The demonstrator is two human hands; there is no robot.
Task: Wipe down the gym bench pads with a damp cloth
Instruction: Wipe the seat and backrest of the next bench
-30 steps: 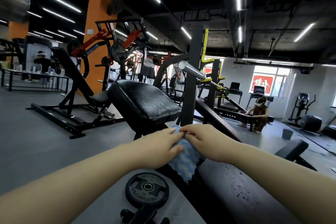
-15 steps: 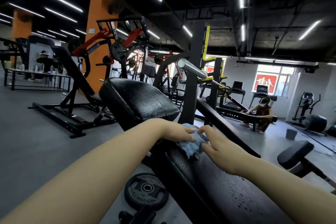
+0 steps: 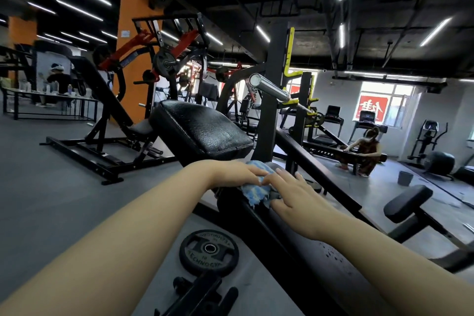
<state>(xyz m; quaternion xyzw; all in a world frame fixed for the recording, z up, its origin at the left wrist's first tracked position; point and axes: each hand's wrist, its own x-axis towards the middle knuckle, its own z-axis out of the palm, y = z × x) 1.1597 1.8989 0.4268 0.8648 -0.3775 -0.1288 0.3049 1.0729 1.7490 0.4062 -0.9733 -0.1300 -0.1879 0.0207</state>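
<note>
A crumpled blue-and-white cloth (image 3: pixel 256 191) lies bunched on the upper end of the black, droplet-speckled bench pad (image 3: pixel 325 256), pinned under the flat-fingered left hand (image 3: pixel 237 174) and right hand (image 3: pixel 297 200).

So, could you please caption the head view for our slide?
Both hands, left hand and right hand, press a blue-and-white cloth onto the long black bench pad.

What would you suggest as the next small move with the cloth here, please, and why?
Probably draw the blue cloth back toward the body along the long bench pad. Both the left hand and right hand press it at the pad's far end, and droplets remain nearer the body.
</note>
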